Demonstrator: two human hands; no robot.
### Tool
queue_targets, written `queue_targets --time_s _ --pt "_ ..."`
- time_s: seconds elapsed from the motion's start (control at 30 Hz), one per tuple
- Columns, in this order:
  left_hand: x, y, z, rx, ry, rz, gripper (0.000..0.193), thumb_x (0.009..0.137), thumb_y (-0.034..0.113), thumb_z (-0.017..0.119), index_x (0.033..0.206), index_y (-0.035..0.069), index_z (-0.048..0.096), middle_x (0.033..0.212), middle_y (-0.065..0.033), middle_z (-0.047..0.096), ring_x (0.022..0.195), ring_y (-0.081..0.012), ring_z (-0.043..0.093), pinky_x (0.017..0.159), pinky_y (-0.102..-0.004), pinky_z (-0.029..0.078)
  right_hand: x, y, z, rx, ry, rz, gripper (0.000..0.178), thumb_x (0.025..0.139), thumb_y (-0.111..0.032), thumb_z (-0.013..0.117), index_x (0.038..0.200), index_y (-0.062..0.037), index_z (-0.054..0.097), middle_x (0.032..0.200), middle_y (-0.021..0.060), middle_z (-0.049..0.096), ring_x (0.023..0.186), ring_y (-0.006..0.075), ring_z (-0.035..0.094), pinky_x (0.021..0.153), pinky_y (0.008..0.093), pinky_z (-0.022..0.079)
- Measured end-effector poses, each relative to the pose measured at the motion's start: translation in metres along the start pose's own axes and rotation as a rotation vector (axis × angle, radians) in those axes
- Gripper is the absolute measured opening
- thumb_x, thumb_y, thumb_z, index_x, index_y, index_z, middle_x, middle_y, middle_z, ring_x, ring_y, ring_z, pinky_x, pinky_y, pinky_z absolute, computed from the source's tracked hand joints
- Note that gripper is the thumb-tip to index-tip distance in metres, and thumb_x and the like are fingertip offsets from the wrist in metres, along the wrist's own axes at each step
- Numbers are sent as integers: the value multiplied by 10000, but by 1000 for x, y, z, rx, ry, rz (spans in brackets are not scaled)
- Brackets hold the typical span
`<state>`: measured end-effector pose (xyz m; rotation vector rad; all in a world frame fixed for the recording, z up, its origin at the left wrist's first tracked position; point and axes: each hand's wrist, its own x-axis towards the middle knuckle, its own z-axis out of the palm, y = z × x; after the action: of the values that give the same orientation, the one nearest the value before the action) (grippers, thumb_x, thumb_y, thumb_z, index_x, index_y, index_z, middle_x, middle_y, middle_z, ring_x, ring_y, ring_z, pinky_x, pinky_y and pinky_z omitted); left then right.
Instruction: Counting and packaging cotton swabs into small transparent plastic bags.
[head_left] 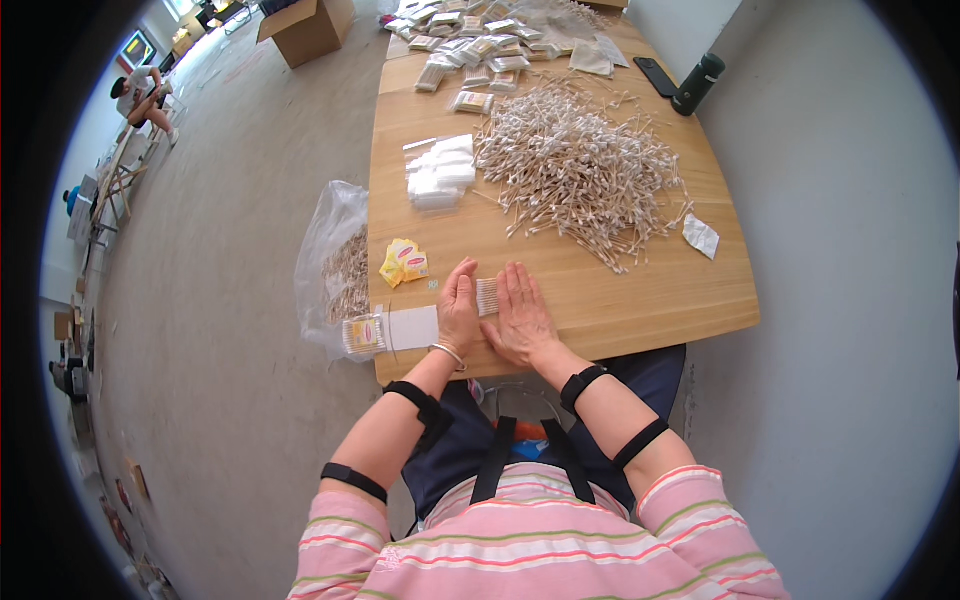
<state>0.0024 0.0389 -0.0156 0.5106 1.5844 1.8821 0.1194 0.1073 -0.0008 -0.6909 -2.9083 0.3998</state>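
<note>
A small row of cotton swabs (pixel 487 296) lies flat on the table between my two hands. My right hand (pixel 523 318) rests palm down at the row's right side, fingers stretched out. On the left side my left hand (pixel 459 312) stands on its edge, fingers straight and held together, its palm toward the swabs. Just left of it is a white card strip (pixel 412 328), and beyond that a filled packet of swabs (pixel 363 335) with a yellow label. Yellow printed cards (pixel 404 262) lie a little farther off. A big loose heap of cotton swabs (pixel 580 160) covers the table's middle.
Clear plastic bags (pixel 440 172) are stacked left of the heap. Filled packets (pixel 480 45) pile up at the far end. A phone (pixel 655 77), a dark bottle (pixel 698 85) and a crumpled tissue (pixel 701 237) sit along the right. A bag of swabs (pixel 335 270) hangs by the left edge.
</note>
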Motion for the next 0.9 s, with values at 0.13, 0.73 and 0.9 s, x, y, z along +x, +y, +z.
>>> queue_targets --time_s 0.13,0.73,0.9 --pt "-23 43 -19 774 -259 185 371 927 203 515 1254 27 511 1051 -147 570 1030 -294 528 921 -376 409 0 6 -10 88 -46 20 900 819 -457 519 1424 78 123 1503 247 96 1418 352 45 1153 430 35" --pt "-58 46 -6 1281 -544 289 775 834 468 570 1422 60 270 1130 -151 448 1060 -305 416 927 -412 282 0 9 8 -68 -15 1 783 857 -361 439 1431 64 118 1515 224 80 1424 338 40 1158 420 41" --pt "-58 45 -7 1350 -573 272 786 829 491 565 1410 44 282 1128 -152 433 1057 -308 412 921 -411 275 1 9 11 -141 4 -4 762 869 -350 432 1429 65 124 1515 224 79 1424 336 37 1158 420 40"
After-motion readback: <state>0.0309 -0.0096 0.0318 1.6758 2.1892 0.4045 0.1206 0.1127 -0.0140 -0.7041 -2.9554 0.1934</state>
